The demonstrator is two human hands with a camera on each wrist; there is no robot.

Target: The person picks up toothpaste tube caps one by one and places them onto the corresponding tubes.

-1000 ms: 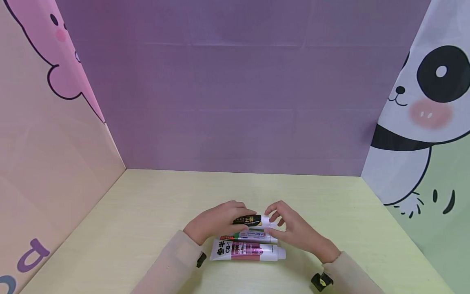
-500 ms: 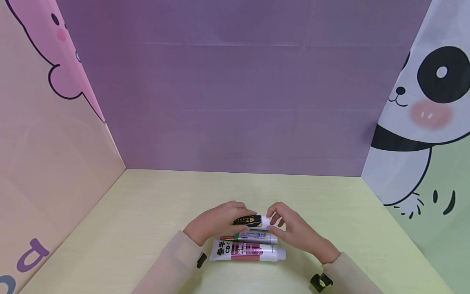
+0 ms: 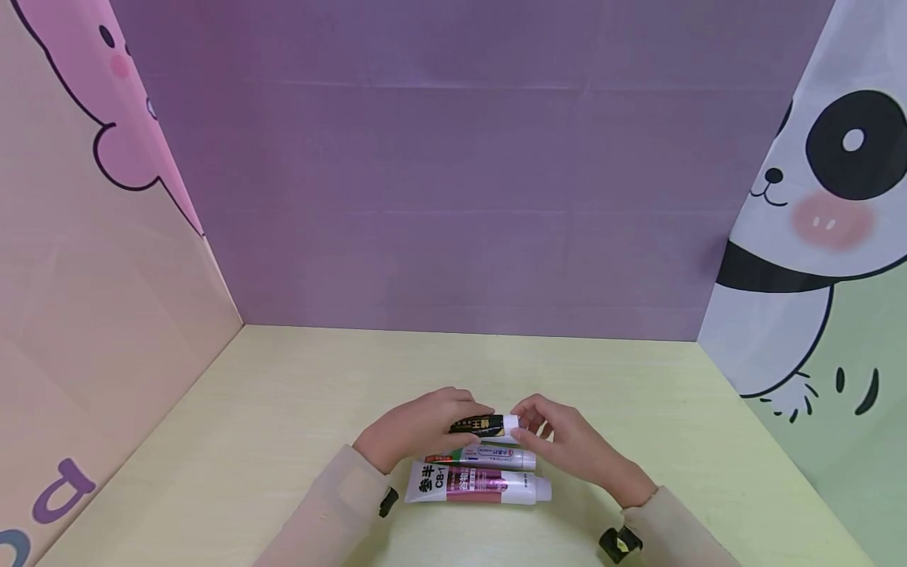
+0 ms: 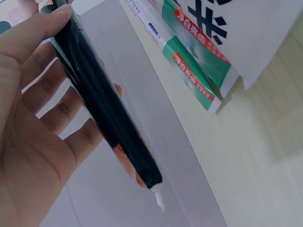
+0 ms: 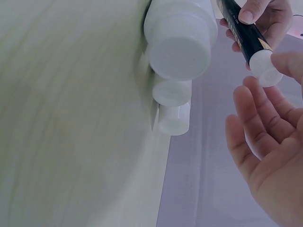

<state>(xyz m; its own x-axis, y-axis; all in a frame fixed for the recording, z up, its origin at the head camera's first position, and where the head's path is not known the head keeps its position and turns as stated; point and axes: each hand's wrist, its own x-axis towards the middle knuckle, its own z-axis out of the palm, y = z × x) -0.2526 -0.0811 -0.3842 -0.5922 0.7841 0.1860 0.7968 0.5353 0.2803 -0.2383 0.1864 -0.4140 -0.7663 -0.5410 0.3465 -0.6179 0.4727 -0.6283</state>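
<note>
My left hand (image 3: 425,424) holds a black toothpaste tube (image 3: 483,426) just above the farthest tube of a row, thumb on the near side. In the left wrist view the tube's dark body (image 4: 106,109) slants down past the spread lower fingers. My right hand (image 3: 570,441) has thumb and index finger at the two sides of its white cap (image 5: 262,68), pinching it; the other fingers stay loose. Below lie a white and pink toothpaste tube (image 3: 475,484) nearest me, a green and white tube (image 3: 489,456) behind it, and a third, mostly hidden, whose white cap (image 5: 174,120) shows.
The tubes rest on a pale wooden table (image 3: 298,394), caps toward the right. A purple panel (image 3: 453,173) closes off the back. Printed side walls stand left and right, with a panda (image 3: 779,315) on the right one.
My right hand drew back slightly to the right, then its thumb and index finger came in closer on the cap. The left hand and the tubes on the table stay in place.
</note>
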